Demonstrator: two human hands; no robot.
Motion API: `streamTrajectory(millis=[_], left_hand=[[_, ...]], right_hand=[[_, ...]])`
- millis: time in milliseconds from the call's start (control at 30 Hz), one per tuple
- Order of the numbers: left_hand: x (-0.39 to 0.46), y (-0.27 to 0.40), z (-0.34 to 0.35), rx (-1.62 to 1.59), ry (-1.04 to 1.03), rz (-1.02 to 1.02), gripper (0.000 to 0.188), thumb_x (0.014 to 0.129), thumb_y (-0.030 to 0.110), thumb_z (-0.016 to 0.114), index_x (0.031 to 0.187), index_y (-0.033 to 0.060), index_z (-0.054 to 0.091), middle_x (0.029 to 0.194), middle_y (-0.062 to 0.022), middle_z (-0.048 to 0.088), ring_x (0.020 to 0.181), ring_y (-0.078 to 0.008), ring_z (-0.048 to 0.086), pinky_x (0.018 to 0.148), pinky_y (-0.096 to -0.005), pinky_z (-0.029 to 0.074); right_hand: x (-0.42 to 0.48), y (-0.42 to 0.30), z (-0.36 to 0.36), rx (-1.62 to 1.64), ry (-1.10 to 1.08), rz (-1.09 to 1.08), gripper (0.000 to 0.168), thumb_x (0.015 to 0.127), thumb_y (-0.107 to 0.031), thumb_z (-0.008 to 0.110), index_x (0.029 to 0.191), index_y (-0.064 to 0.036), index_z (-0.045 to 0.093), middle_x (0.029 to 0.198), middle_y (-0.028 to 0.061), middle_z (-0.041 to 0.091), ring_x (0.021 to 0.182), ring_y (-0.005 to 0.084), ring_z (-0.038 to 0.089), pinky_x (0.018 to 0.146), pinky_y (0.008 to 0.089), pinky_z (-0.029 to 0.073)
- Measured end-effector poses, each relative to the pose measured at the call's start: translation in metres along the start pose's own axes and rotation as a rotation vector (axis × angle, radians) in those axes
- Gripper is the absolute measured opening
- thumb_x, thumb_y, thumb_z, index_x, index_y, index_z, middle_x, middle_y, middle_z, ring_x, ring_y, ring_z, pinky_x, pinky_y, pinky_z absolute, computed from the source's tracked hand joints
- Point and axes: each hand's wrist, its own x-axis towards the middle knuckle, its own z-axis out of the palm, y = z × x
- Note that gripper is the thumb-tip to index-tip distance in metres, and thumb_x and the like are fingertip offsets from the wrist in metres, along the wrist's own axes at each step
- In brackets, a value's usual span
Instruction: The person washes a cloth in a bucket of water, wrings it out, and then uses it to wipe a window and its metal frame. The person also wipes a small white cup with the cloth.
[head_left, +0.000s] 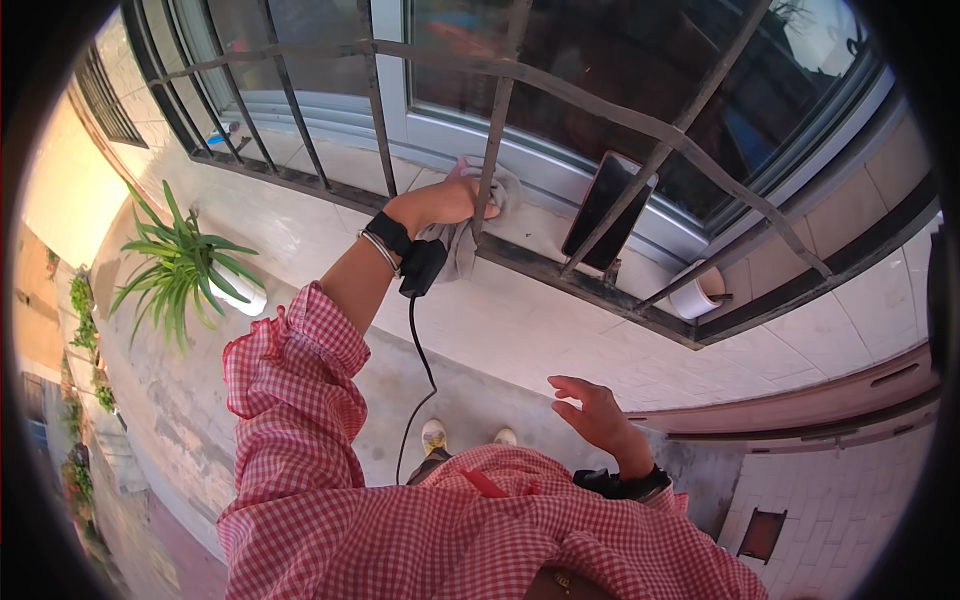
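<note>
My left hand (442, 204) reaches between the dark metal bars of a window grille (495, 142) and grips a greyish cloth (457, 251). The cloth lies on the tiled window sill (536, 229) and hangs partly over its front edge; my fingers and a bar hide some of it. A black device with a cable (424, 266) is strapped at my left wrist. My right hand (592, 409) hovers in front of the tiled wall below the sill, fingers apart, holding nothing. A smartphone (600, 210) leans upright behind the bars, to the right of the cloth.
A white cup (696, 292) stands in the sill's right corner, inside the grille. At the sill's left end lies a small blue and white object (221, 135). A spiky green plant in a white pot (238, 289) is at the left. Behind the sill is a white-framed sliding window (450, 127).
</note>
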Motion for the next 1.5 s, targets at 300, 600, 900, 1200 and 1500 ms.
streamTrajectory(millis=[300,600,900,1200,1500], left_hand=[[0.0,-0.043,0.049,0.506,0.529,-0.301,0.04,0.092,0.032,0.047,0.111,0.0003,0.06,0.117,-0.0232,0.054,0.112,-0.0412,0.047,0.097,-0.0485,0.038],[-0.005,-0.07,0.047,0.533,0.727,0.111,0.026,0.09,0.02,0.048,0.093,-0.0022,0.061,0.095,-0.0202,0.059,0.095,-0.0403,0.053,0.086,-0.0466,0.043],[-0.049,-0.029,0.071,0.14,0.798,0.172,0.012,0.082,0.009,0.055,0.086,-0.0018,0.059,0.095,-0.0206,0.059,0.097,-0.0416,0.051,0.09,-0.0472,0.04],[-0.112,-0.036,0.104,-1.096,0.878,0.022,0.019,0.093,0.013,0.051,0.098,-0.0035,0.06,0.094,-0.0071,0.062,0.085,-0.016,0.055,0.079,-0.0284,0.045],[-0.16,-0.07,0.007,-0.916,1.025,-0.057,0.022,0.095,0.017,0.049,0.098,-0.001,0.06,0.088,-0.0059,0.064,0.078,-0.0132,0.059,0.07,-0.0263,0.047]], right_hand=[[0.007,0.001,0.013,0.024,-0.028,-0.035,0.039,0.085,-0.014,0.062,0.121,-0.001,0.055,0.115,0.0167,0.062,0.1,0.0271,0.063,0.084,0.0348,0.05],[-0.009,0.016,0.011,0.026,0.009,-0.056,0.037,0.084,-0.012,0.063,0.119,-0.002,0.057,0.113,0.016,0.064,0.097,0.0257,0.064,0.082,0.0346,0.052],[0.011,-0.004,-0.019,0.039,0.067,-0.11,0.033,0.085,-0.013,0.061,0.116,-0.002,0.059,0.104,0.0172,0.065,0.091,0.0281,0.065,0.079,0.0339,0.051],[0.025,-0.016,-0.01,0.059,0.064,-0.099,0.033,0.085,-0.011,0.063,0.116,-0.002,0.06,0.098,0.0129,0.067,0.09,0.0202,0.065,0.079,0.0303,0.051],[0.047,-0.037,0.021,0.081,0.078,-0.095,0.032,0.085,-0.01,0.063,0.116,-0.001,0.06,0.097,0.0131,0.068,0.089,0.0203,0.065,0.079,0.0307,0.05]])
